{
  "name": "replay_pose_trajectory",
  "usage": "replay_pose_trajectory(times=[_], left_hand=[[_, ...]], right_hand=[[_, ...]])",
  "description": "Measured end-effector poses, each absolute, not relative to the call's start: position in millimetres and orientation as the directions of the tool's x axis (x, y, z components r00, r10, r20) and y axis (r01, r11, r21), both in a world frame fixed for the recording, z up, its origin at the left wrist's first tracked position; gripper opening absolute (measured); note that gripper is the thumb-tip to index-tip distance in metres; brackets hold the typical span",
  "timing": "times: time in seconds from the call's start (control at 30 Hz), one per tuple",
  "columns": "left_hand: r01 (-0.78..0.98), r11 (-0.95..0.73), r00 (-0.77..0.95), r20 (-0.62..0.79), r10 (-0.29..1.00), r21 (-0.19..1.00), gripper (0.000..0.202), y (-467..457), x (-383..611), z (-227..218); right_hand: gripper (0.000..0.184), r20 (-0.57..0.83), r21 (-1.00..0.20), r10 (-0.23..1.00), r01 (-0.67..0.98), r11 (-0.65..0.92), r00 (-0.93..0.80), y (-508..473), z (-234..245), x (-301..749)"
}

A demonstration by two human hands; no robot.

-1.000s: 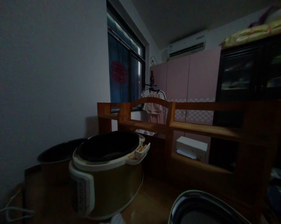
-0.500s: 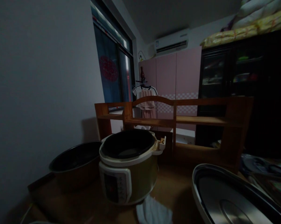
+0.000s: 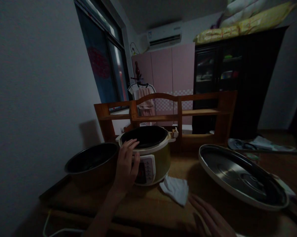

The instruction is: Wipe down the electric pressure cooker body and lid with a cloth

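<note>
A green and white electric cooker [image 3: 160,161] stands on the wooden desk with its lid off and its dark inside showing. My left hand [image 3: 127,161] is raised in front of its left side, fingers loosely stretched and thumb apart, near the rim; whether it touches is hard to tell. To the left sits a wide dark pot [image 3: 89,181]. A crumpled white cloth [image 3: 175,188] lies before the cooker. Low at the front, my right hand [image 3: 211,215] reaches with stretched fingers just right of the cloth, holding nothing visible. The big round lid [image 3: 237,174] rests inner side up at the right.
Behind the cooker rises a wooden shelf unit [image 3: 180,112] on the desk [image 3: 148,204]. A wall [image 3: 39,98] bounds the left. A white cord [image 3: 48,223] hangs by the front left edge. Farther back are pink cupboard doors [image 3: 163,72] and a dark cabinet [image 3: 252,82].
Both hands have come into view, the left up by the cooker, the right by the cloth. The camera view has turned right and tilted downward.
</note>
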State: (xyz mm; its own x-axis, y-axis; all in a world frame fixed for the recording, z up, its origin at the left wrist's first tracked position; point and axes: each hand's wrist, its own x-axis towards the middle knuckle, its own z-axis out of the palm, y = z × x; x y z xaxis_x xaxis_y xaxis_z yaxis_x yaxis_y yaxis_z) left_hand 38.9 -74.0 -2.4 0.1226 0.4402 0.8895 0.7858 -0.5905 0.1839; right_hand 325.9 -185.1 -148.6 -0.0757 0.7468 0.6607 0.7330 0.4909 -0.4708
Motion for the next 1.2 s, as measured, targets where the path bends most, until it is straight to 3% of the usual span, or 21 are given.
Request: replay_pose_trajectory(times=[0.1, 0.17, 0.3, 0.43, 0.6, 0.73, 0.83, 0.93, 1.07, 1.2], left_hand=[[0.816, -0.555, 0.197, 0.824, 0.532, 0.164, 0.034, -43.3, 41.4, 9.5], [0.850, -0.517, 0.244, 0.789, 0.563, 0.106, 0.039, -30.2, 40.6, 8.1], [0.884, -0.457, 0.183, 0.826, 0.533, 0.099, 0.045, -23.1, 42.3, 1.4], [0.899, -0.424, 0.121, 0.868, 0.481, 0.110, 0.045, -23.7, 48.8, -1.6], [0.900, -0.413, 0.065, 0.894, 0.444, 0.140, 0.042, -20.8, 53.2, -4.5], [0.890, -0.427, 0.062, 0.884, 0.464, 0.161, 0.041, -19.0, 50.1, -4.8], [0.895, -0.424, 0.101, 0.864, 0.494, 0.137, 0.042, -18.3, 47.2, -3.1], [0.908, -0.396, 0.096, 0.855, 0.510, 0.134, 0.042, -17.2, 47.1, -1.9], [0.922, -0.361, 0.052, 0.880, 0.473, 0.139, 0.041, -14.7, 51.0, -2.6], [0.930, -0.346, 0.041, 0.896, 0.442, 0.128, 0.040, -13.8, 53.3, -3.6]], right_hand=[[0.060, 0.507, -0.392, 0.842, 0.820, 0.417, -0.185, -152.8, -145.0, 301.9], [0.058, 0.393, -0.372, 0.899, 0.862, 0.346, -0.191, -135.6, -144.3, 284.1], [0.063, 0.204, -0.334, 0.952, 0.898, 0.288, -0.229, -124.7, -151.9, 268.3], [0.060, 0.144, -0.391, 0.970, 0.889, 0.239, -0.197, -126.2, -154.7, 271.4], [0.049, 0.323, -0.460, 0.937, 0.844, 0.276, -0.130, -112.5, -154.9, 280.0], [0.034, 0.426, -0.676, 0.904, 0.677, 0.291, 0.038, -96.6, -143.6, 299.9], [0.033, 0.549, -0.759, 0.770, 0.580, 0.296, 0.325, -88.2, -113.2, 306.5], [0.035, 0.623, -0.768, 0.626, 0.518, 0.376, 0.469, -77.2, -77.9, 287.6], [0.041, 0.717, -0.693, 0.595, 0.459, 0.555, 0.362, -57.8, -61.4, 237.1], [0.056, 0.749, -0.647, 0.608, 0.490, 0.584, 0.264, -45.2, -72.2, 204.6]])
